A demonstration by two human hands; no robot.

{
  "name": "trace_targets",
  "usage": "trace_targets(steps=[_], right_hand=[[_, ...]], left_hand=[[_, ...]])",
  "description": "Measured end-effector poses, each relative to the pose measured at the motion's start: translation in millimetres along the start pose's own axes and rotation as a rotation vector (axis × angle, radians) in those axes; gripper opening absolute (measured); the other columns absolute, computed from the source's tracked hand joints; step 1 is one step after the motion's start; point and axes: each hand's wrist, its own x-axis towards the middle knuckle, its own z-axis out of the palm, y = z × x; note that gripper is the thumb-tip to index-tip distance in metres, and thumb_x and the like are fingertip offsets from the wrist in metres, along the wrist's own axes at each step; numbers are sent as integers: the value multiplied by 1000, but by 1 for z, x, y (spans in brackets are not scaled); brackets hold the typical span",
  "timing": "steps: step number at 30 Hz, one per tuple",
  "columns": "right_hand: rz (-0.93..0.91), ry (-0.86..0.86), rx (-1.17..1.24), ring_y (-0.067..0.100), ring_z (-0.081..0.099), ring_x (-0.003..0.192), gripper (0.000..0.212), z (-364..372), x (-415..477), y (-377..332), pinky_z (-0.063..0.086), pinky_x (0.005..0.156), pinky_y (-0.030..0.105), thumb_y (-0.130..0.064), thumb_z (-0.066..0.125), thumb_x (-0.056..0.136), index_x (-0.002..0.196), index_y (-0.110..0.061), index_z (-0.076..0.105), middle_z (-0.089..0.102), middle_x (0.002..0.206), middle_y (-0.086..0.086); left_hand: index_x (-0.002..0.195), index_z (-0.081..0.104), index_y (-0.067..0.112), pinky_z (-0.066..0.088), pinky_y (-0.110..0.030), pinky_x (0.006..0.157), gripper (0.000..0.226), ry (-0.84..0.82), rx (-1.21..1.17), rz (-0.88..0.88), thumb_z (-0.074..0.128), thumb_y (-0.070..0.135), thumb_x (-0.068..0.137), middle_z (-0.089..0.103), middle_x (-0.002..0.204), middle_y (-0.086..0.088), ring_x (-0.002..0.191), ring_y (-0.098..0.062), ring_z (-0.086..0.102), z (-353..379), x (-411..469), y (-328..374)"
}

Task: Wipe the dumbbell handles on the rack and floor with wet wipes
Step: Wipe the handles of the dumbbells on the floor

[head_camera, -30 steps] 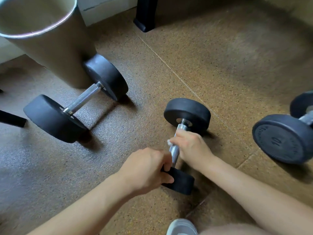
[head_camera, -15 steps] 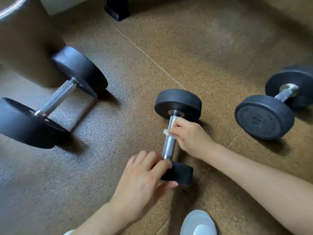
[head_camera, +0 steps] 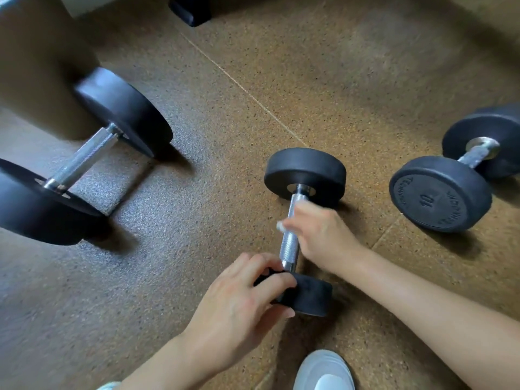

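The left hand (head_camera: pixel 242 302) grips the dumbbell's (head_camera: pixel 305 173) near head. Just beyond it, the right hand (head_camera: pixel 323 235) curls a wipe (head_camera: pixel 280 227) round the handle (head_camera: pixel 289 249). Best to twist while sliding, so the whole knurl gets covered.

The floor (head_camera: pixel 337 80) is brown with fine dark speckles. The left dumbbell (head_camera: pixel 84 159), middle dumbbell (head_camera: pixel 289 246) and right dumbbell (head_camera: pixel 439 192) have black heads and silver cross-hatched handles; the right one's face bears a black embossed "10". The wipe (head_camera: pixel 280 226) is white, the shoe (head_camera: pixel 323 370) pale grey-white, the bin (head_camera: pixel 36 66) tan.
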Motion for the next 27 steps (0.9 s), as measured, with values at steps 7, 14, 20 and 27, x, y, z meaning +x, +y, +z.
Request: trace_targets(steps=[7,14,20,27], right_hand=[[217,183,-91,33,55,58,12,-9,0,28,49,48,38,-3,57,84,84,-4,69,53,77,11],[350,201,-2,27,60,65,18,-16,-16,27,51,57,38,-23,62,84,79,-10,74,58,75,5],[432,53,373,2,57,70,11,-24,-63,12,43,65,13,-3,72,78,76,-13,75,55,76,-13],[861,94,487,5,60,58,31,-7,-68,28,49,64,23,8,64,76,66,-21,60,63,66,-6]], left_hand=[[116,63,33,49,-36,70,28,-68,90,89,51,46,94,55,116,2,91,-22,53,11,19,25],[126,53,38,50,-40,72,36,-115,71,66,53,50,92,49,121,0,96,-23,52,21,23,31],[129,54,40,51,-39,70,37,-131,27,83,51,48,93,53,122,-2,90,-20,48,28,24,35],[125,59,39,51,-38,74,33,-119,-34,140,54,48,94,54,117,-3,90,-22,50,33,33,35]])
